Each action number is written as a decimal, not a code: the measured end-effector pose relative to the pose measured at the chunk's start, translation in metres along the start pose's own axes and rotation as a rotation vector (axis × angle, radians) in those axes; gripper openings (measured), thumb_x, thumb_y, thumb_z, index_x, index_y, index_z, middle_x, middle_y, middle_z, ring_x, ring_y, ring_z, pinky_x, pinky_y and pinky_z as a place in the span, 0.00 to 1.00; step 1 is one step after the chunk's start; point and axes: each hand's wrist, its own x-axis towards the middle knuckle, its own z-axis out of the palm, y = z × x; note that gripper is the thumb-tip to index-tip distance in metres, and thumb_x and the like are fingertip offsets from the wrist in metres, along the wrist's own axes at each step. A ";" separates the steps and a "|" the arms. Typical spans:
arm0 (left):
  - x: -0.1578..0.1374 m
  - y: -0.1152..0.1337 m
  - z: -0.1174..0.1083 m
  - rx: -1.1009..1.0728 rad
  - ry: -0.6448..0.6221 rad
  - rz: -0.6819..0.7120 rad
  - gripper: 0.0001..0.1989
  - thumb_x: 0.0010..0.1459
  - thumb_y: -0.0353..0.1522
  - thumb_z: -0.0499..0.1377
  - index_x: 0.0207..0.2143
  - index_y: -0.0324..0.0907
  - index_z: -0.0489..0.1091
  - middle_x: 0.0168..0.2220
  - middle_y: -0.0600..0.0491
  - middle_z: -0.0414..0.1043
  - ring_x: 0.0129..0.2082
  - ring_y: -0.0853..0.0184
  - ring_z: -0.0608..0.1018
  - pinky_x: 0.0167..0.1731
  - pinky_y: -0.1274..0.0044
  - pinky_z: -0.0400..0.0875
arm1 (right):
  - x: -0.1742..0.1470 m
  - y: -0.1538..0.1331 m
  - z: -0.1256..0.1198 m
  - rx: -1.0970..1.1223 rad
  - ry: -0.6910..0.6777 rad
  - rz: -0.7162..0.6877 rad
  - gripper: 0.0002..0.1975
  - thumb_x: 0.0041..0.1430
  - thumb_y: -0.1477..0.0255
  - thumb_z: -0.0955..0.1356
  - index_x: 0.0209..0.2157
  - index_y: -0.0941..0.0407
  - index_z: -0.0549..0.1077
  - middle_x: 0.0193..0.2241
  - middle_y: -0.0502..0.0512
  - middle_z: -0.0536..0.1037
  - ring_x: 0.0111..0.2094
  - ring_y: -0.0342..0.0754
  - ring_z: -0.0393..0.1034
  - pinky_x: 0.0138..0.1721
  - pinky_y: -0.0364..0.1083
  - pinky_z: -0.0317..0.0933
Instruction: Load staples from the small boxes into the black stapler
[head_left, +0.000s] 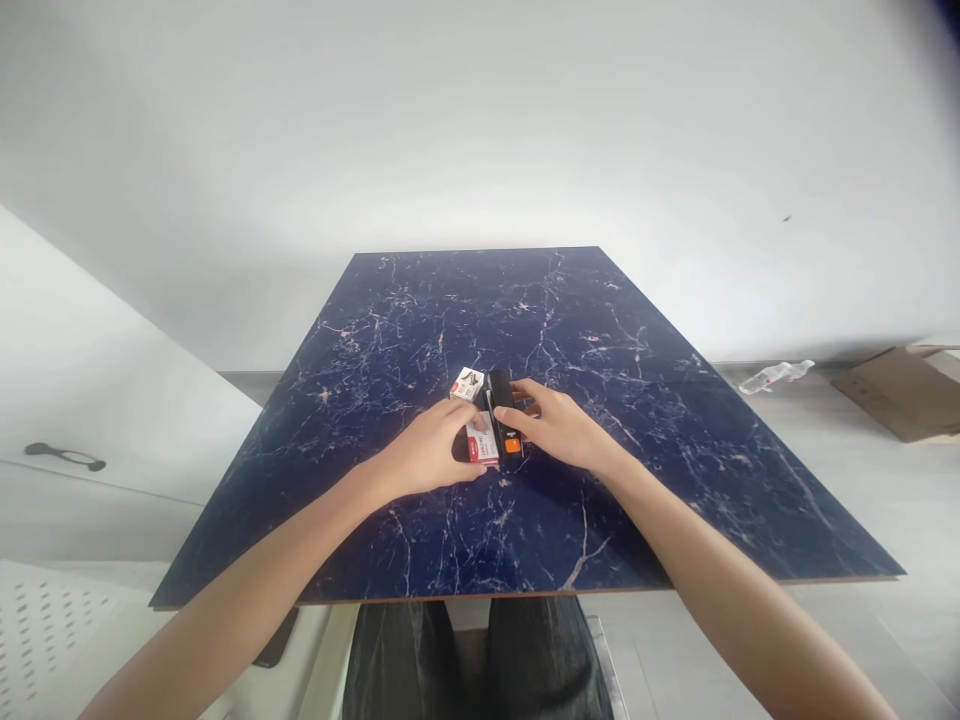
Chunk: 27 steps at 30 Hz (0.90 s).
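On the dark blue marble-patterned table [420, 320], my left hand [427, 450] is closed around a small red and white box [484, 447], thumb at its near end and fingers over its far part. My right hand [559, 425] grips a black stapler [501, 390] with an orange patch, its thumb on top and its fingers along the right side. The stapler lies lengthwise, close beside the red and white box. Just beyond my left fingers sits a small white box [468, 382] with a dark picture on its top; neither hand appears to hold it.
A pale wall [480, 150] rises behind the table's far edge. On the floor to the right lie a clear plastic bottle [776, 376] and a cardboard box [900, 392]. A white cabinet door with a dark handle [66, 458] stands left. My legs [472, 660] are under the near edge.
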 end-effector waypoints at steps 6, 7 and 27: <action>-0.001 0.000 0.006 0.010 0.007 0.000 0.19 0.56 0.41 0.67 0.46 0.45 0.68 0.51 0.48 0.71 0.48 0.55 0.75 0.41 0.67 0.72 | -0.001 0.001 0.004 0.029 0.030 0.046 0.21 0.65 0.57 0.68 0.54 0.53 0.72 0.52 0.59 0.78 0.42 0.51 0.78 0.43 0.50 0.71; -0.001 -0.001 0.006 0.016 0.004 0.009 0.18 0.57 0.40 0.67 0.47 0.45 0.67 0.51 0.48 0.71 0.49 0.55 0.74 0.42 0.66 0.72 | -0.001 0.001 0.005 0.034 0.032 0.051 0.20 0.65 0.57 0.68 0.53 0.53 0.72 0.51 0.59 0.78 0.42 0.51 0.78 0.43 0.50 0.71; 0.009 -0.028 0.000 0.033 0.036 -0.013 0.27 0.72 0.46 0.43 0.67 0.49 0.61 0.73 0.51 0.48 0.69 0.51 0.61 0.64 0.58 0.63 | -0.003 0.000 0.004 0.060 0.032 0.025 0.19 0.64 0.57 0.68 0.52 0.52 0.73 0.51 0.59 0.79 0.41 0.52 0.78 0.45 0.53 0.72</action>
